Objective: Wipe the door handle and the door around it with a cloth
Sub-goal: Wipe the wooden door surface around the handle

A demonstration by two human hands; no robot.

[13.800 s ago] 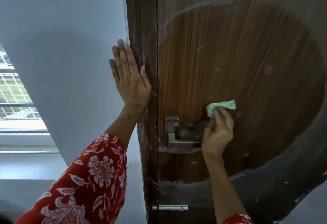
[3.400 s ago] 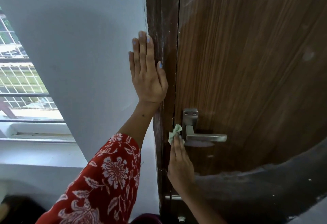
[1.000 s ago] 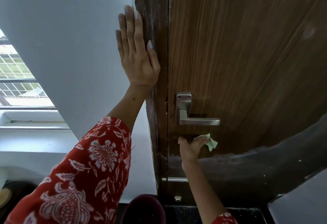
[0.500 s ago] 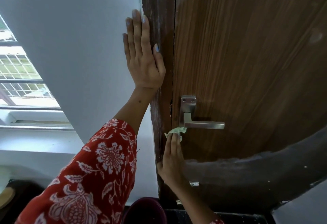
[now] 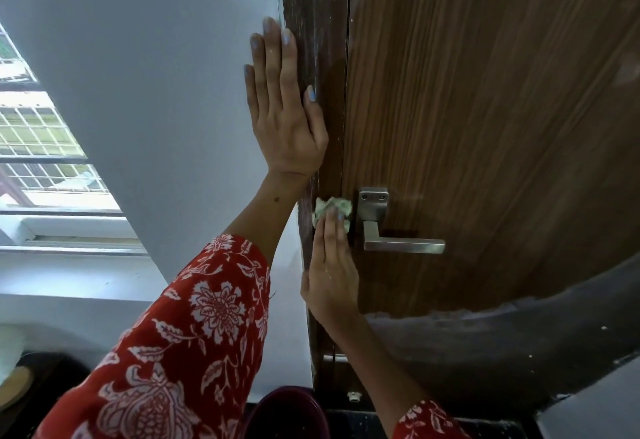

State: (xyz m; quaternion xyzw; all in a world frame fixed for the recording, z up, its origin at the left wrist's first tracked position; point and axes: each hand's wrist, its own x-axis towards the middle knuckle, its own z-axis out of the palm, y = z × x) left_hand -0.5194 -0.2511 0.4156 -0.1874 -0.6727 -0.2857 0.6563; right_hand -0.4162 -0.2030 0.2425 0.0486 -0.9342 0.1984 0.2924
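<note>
I see my right hand [image 5: 330,276] pressing the small green cloth [image 5: 330,204] on the door [image 5: 485,127], just left of the door handle [image 5: 398,243]. Its fingers [image 5: 332,230] are straight, with the cloth under their tips. My left hand [image 5: 284,120] lies flat, up and left of the handle, fingers straight, holding nothing, partly on the white wall [image 5: 156,75] and partly on the door frame [image 5: 318,40].

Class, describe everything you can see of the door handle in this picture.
The door handle is a squared lever of brushed silver metal, level and pointing right, on a neck below a square plate with two screws. It sits near the left edge of the brown wood-grain door. Nothing grips it; the right hand presses a pale green cloth just left of the plate.
</note>
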